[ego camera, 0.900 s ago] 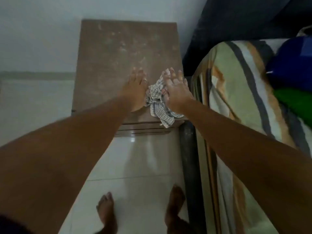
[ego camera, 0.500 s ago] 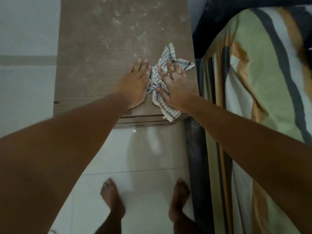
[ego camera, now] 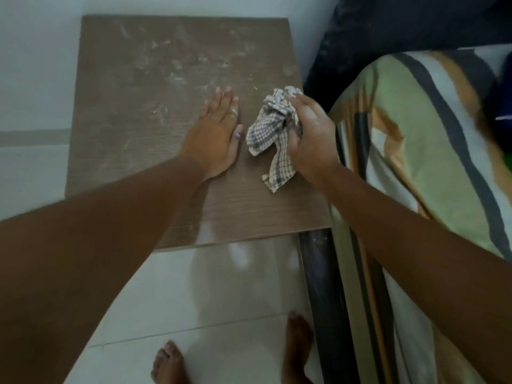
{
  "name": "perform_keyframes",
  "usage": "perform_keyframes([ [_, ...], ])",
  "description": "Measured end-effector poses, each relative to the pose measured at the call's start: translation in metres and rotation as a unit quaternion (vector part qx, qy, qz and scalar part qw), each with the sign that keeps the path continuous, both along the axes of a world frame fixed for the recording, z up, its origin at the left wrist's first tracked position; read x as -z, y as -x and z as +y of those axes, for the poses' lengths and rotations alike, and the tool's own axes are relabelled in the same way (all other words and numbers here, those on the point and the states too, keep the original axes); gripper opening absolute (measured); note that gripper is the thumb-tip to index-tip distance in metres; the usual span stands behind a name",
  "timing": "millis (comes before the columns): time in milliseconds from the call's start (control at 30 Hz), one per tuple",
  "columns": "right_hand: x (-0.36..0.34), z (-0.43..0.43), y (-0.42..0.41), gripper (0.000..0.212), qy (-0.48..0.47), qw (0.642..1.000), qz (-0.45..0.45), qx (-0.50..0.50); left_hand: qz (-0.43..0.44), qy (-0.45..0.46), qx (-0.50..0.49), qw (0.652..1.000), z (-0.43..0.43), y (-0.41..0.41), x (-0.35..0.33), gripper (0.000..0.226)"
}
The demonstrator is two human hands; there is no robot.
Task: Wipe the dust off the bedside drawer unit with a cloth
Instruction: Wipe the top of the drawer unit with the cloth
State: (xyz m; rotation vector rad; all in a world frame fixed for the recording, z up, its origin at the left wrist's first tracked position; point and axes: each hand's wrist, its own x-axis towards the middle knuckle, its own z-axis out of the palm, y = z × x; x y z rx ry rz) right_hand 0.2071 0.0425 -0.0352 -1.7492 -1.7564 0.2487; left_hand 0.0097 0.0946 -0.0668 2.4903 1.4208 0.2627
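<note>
My right hand (ego camera: 310, 139) bunches the soft, light checked cloth (ego camera: 273, 134); left hand (ego camera: 214, 139) lies flat, fingers spread, on the dusty brown wooden drawer unit (ego camera: 133, 106).

Dim, soft indoor light; glare on floor tiles (ego camera: 243, 259); wide-angle edge stretch; slight blur.

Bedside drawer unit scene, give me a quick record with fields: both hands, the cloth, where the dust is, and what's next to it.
left hand: flat, palm down on the drawer unit top, empty
right hand: gripping the checked cloth
cloth: bunched, one end trailing onto the top, near the right edge
dust: pale smears mostly across the far half
right of unit: bed with striped bedding
floor: glossy white tiles, bare feet showing
</note>
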Motion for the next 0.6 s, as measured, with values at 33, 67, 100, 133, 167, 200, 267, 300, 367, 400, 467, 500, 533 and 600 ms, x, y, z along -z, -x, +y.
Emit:
perform_keyframes([
  [33,-0.005,0.015,-0.003,0.045,-0.007,1.0,0.006,0.011,0.009,0.001,-0.008,1.0,0.004,-0.002,0.001,0.059],
  [67,-0.011,0.031,-0.006,0.044,-0.009,1.0,0.008,0.019,0.017,0.003,-0.014,1.0,0.008,-0.003,0.003,0.059],
  [100,-0.015,0.049,-0.009,0.043,-0.01,1.0,0.006,0.021,0.024,0.005,-0.019,1.0,0.012,-0.003,0.005,0.06],
  [133,-0.019,0.069,-0.01,0.043,-0.01,1.0,0.001,0.022,0.03,0.005,-0.023,0.999,0.016,-0.002,0.007,0.06],
  [167,-0.021,0.088,-0.012,0.042,-0.01,1.0,-0.008,0.024,0.033,0.006,-0.028,0.999,0.02,0.0,0.009,0.06],
  [200,-0.023,0.109,-0.012,0.041,-0.01,0.999,-0.019,0.031,0.033,0.009,-0.031,0.999,0.023,0.001,0.012,0.06],
  [267,-0.026,0.146,-0.008,0.038,-0.003,0.998,-0.041,0.053,0.028,0.013,-0.039,0.999,0.026,0.003,0.016,0.06],
  [300,-0.027,0.164,-0.006,0.035,0.001,0.996,-0.052,0.066,0.026,0.012,-0.041,0.999,0.026,0.004,0.018,0.06],
  [367,-0.028,0.196,-0.001,0.032,0.016,0.992,-0.084,0.098,0.022,0.008,-0.041,0.999,0.027,0.005,0.021,0.059],
  [400,-0.026,0.21,0.001,0.032,0.031,0.989,-0.099,0.109,0.019,0.005,-0.042,0.999,0.027,0.005,0.022,0.059],
  [467,-0.017,0.231,0.007,0.039,0.094,0.986,-0.102,0.088,0.012,0.0,-0.047,0.999,0.028,0.006,0.024,0.058],
  [500,-0.009,0.238,0.011,0.044,0.137,0.983,-0.104,0.066,0.011,-0.002,-0.046,0.999,0.028,0.006,0.025,0.058],
  [533,0.0,0.241,0.015,0.051,0.183,0.975,-0.117,0.051,0.011,-0.005,-0.045,0.999,0.029,0.006,0.026,0.058],
  [600,0.019,0.245,0.016,0.074,0.256,0.952,-0.163,0.051,0.014,-0.011,-0.043,0.999,0.028,0.006,0.026,0.057],
])
